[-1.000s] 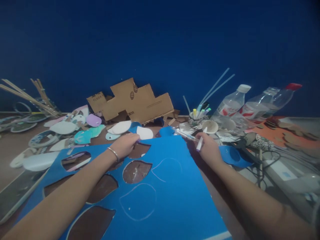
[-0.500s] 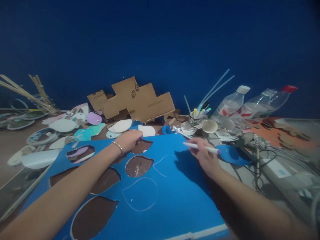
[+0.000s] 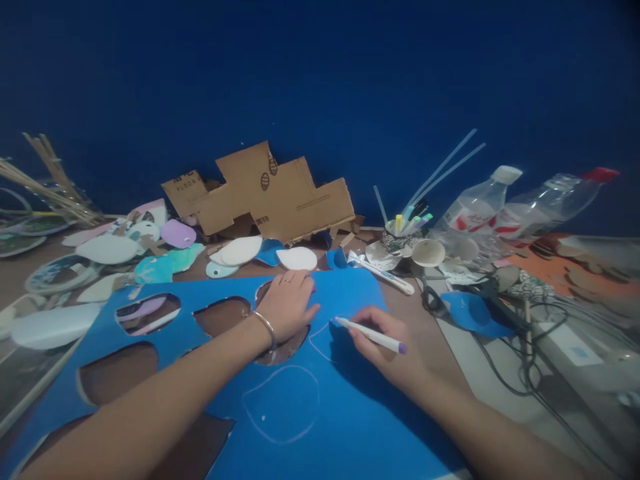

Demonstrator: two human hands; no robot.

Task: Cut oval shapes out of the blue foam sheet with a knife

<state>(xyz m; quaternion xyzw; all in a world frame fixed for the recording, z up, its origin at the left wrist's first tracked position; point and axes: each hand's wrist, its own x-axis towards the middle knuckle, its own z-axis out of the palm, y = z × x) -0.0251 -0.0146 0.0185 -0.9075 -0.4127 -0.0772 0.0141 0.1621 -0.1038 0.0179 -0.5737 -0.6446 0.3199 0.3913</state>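
Note:
A blue board (image 3: 370,407) with several leaf-shaped holes lies before me. My left hand (image 3: 289,301) rests flat on its upper part, beside and partly over cut-out holes, fingers apart. In my right hand (image 3: 383,343) is a white marker (image 3: 375,335) with a purple end, its tip at the board's surface. That tip meets a pale curved line (image 3: 320,343), partly hidden by the hand's shadow. Nearer me, a rounded leaf outline (image 3: 281,405) is drawn in a pale line on the board.
Behind the board lie white leaf-shaped cut-outs (image 3: 297,259) and a brown cardboard piece (image 3: 280,193). A utility knife (image 3: 385,273) is at its far right edge. Further right are a pen holder (image 3: 395,240), plastic bottles (image 3: 477,203), a blue scrap (image 3: 475,313) and black cables (image 3: 515,387).
My left hand has shifted right and nearer, flattening on the board. My right hand has brought the marker left and down to the curved line. The view has shifted slightly.

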